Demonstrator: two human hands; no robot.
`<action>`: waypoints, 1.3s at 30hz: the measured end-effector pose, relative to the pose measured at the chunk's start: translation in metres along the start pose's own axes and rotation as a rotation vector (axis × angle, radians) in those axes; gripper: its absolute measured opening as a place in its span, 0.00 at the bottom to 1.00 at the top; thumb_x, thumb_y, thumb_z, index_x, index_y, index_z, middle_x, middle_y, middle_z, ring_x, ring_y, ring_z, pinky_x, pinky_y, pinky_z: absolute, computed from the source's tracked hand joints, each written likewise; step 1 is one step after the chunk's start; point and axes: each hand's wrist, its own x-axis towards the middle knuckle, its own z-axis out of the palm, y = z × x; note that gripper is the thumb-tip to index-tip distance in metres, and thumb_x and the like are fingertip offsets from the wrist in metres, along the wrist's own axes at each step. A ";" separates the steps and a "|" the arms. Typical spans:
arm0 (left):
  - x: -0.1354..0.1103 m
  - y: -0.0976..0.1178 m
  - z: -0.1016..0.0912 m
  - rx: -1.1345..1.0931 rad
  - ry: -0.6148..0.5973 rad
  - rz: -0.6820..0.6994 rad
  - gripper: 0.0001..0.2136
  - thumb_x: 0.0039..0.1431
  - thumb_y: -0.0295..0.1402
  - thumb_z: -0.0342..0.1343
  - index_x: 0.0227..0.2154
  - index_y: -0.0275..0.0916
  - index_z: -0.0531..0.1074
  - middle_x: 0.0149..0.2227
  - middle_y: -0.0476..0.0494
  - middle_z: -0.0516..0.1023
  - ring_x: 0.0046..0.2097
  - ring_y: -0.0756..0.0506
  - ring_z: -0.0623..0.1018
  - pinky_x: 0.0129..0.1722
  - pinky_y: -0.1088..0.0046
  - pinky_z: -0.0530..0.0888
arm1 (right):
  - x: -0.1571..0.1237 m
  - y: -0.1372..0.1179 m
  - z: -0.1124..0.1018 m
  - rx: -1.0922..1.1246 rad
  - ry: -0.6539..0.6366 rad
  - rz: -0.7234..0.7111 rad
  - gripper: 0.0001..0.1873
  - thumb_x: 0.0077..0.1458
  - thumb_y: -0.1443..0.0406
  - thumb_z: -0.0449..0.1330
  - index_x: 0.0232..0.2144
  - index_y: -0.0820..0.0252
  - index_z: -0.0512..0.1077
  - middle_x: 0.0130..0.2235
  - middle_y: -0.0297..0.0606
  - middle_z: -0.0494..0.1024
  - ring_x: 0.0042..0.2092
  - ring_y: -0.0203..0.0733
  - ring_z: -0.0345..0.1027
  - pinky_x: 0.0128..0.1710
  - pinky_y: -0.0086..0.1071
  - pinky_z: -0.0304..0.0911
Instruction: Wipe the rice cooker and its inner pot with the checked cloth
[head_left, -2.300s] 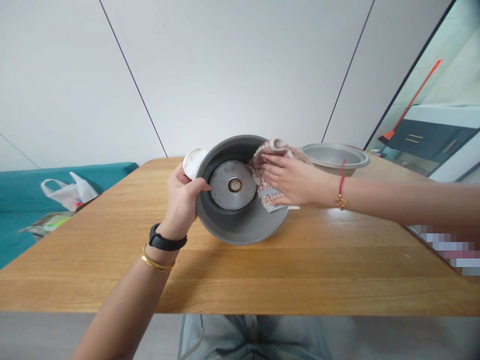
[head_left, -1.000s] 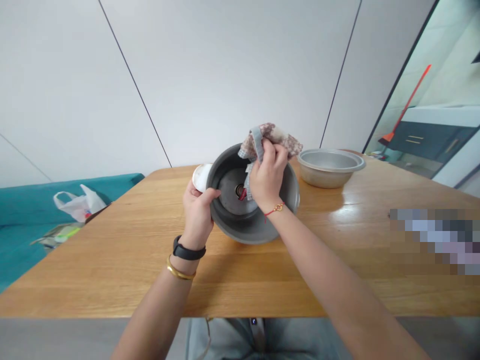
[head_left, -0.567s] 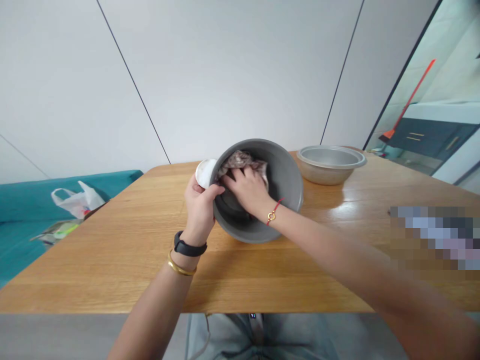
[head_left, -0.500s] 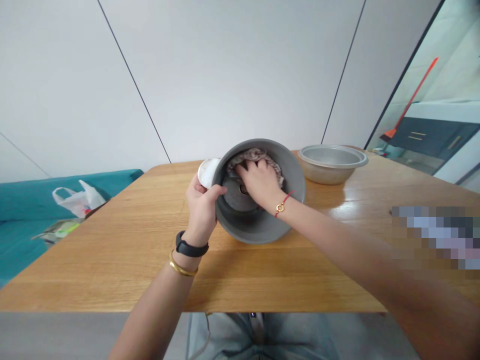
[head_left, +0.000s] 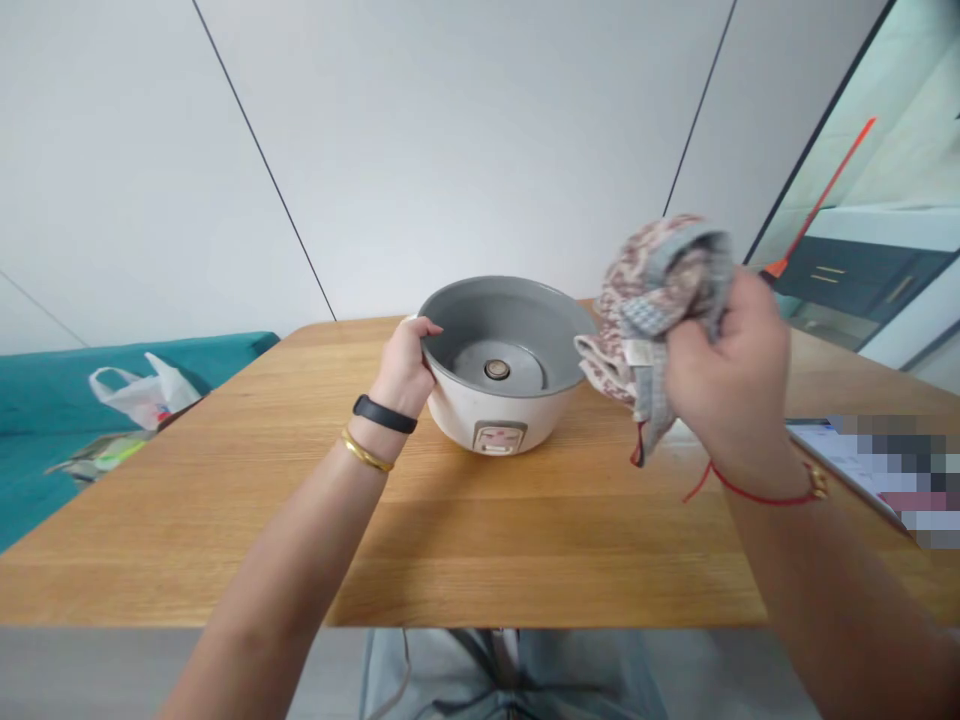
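A white rice cooker body (head_left: 454, 405) with a grey inside stands upright on the wooden table (head_left: 300, 470). At the bottom of its well shows a round metal sensor (head_left: 496, 369), and a button panel is on its front. My left hand (head_left: 405, 365) grips the cooker's left rim, thumb over the edge. To the right of the cooker, my right hand (head_left: 731, 375) is raised above the table, closed around a bunched patterned cloth (head_left: 645, 290). The cloth is slightly blurred.
Behind the raised cloth, the grey basin seen earlier is hidden. A flat device with a lit screen, partly pixelated, lies at the right (head_left: 840, 455). On the teal sofa (head_left: 45, 400) at the left rests a white plastic bag (head_left: 142, 395). A pale wall rises behind the table.
My right hand has come out of the cooker with the cloth, moving up and to the right. The cooker has gone from tilted toward me to upright, my left hand still on its rim.
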 end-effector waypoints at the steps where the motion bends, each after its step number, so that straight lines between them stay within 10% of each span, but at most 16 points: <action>1: 0.005 -0.001 -0.001 -0.025 0.022 -0.061 0.12 0.32 0.22 0.57 0.25 0.36 0.69 0.29 0.43 0.76 0.32 0.46 0.73 0.33 0.69 0.74 | -0.005 0.013 -0.002 0.034 0.116 0.025 0.21 0.56 0.71 0.54 0.51 0.54 0.74 0.48 0.45 0.79 0.50 0.54 0.73 0.53 0.50 0.66; 6: 0.015 -0.009 0.000 -0.008 0.146 -0.138 0.10 0.34 0.23 0.57 0.25 0.38 0.69 0.26 0.45 0.75 0.30 0.45 0.74 0.31 0.67 0.74 | -0.062 0.055 0.028 0.088 0.151 0.088 0.27 0.59 0.68 0.53 0.61 0.56 0.63 0.56 0.53 0.72 0.57 0.57 0.69 0.59 0.56 0.63; 13: 0.020 -0.012 -0.016 0.123 0.200 -0.166 0.11 0.36 0.24 0.62 0.24 0.40 0.67 0.21 0.50 0.67 0.27 0.46 0.70 0.27 0.69 0.68 | -0.108 0.026 0.095 -0.105 -0.137 -0.239 0.29 0.63 0.70 0.48 0.66 0.65 0.58 0.52 0.55 0.67 0.55 0.57 0.64 0.56 0.53 0.63; 17: 0.008 -0.014 -0.023 0.186 0.149 -0.107 0.12 0.38 0.30 0.66 0.28 0.39 0.71 0.24 0.49 0.68 0.28 0.46 0.69 0.27 0.70 0.68 | -0.109 -0.005 0.101 -0.281 -0.345 -0.508 0.25 0.67 0.68 0.50 0.64 0.50 0.65 0.48 0.48 0.73 0.47 0.52 0.65 0.47 0.48 0.63; 22: -0.017 -0.012 -0.038 0.347 0.054 0.014 0.19 0.45 0.41 0.70 0.39 0.42 0.73 0.41 0.42 0.76 0.45 0.39 0.74 0.36 0.68 0.72 | -0.122 -0.013 0.079 -0.202 -0.696 -0.728 0.19 0.68 0.69 0.50 0.56 0.56 0.72 0.43 0.44 0.76 0.42 0.49 0.65 0.39 0.43 0.62; 27: 0.015 0.010 -0.065 0.828 -0.293 0.635 0.30 0.27 0.44 0.80 0.37 0.42 0.75 0.51 0.36 0.76 0.65 0.29 0.64 0.64 0.52 0.59 | -0.123 0.031 0.042 0.122 -0.508 -0.335 0.21 0.63 0.70 0.51 0.57 0.56 0.67 0.47 0.45 0.71 0.48 0.49 0.67 0.47 0.43 0.67; 30: 0.043 0.020 -0.065 1.041 -0.597 0.729 0.26 0.21 0.44 0.80 0.27 0.44 0.76 0.41 0.39 0.81 0.56 0.29 0.74 0.69 0.49 0.48 | -0.117 0.053 0.031 0.143 -0.338 -0.060 0.17 0.63 0.70 0.51 0.53 0.55 0.66 0.47 0.45 0.70 0.49 0.50 0.67 0.50 0.46 0.66; 34: 0.057 0.020 -0.050 1.047 -0.704 0.732 0.25 0.16 0.43 0.80 0.21 0.44 0.75 0.23 0.47 0.75 0.33 0.38 0.77 0.64 0.53 0.63 | -0.114 0.064 0.029 0.149 -0.282 0.067 0.10 0.64 0.67 0.53 0.48 0.55 0.68 0.45 0.43 0.71 0.48 0.50 0.67 0.49 0.46 0.66; 39: 0.061 0.026 -0.050 1.202 -0.946 0.929 0.31 0.33 0.53 0.76 0.39 0.40 0.78 0.41 0.36 0.83 0.43 0.37 0.81 0.54 0.56 0.73 | -0.112 0.070 0.028 0.189 -0.254 0.168 0.09 0.64 0.65 0.54 0.46 0.55 0.69 0.42 0.40 0.72 0.44 0.47 0.68 0.47 0.44 0.65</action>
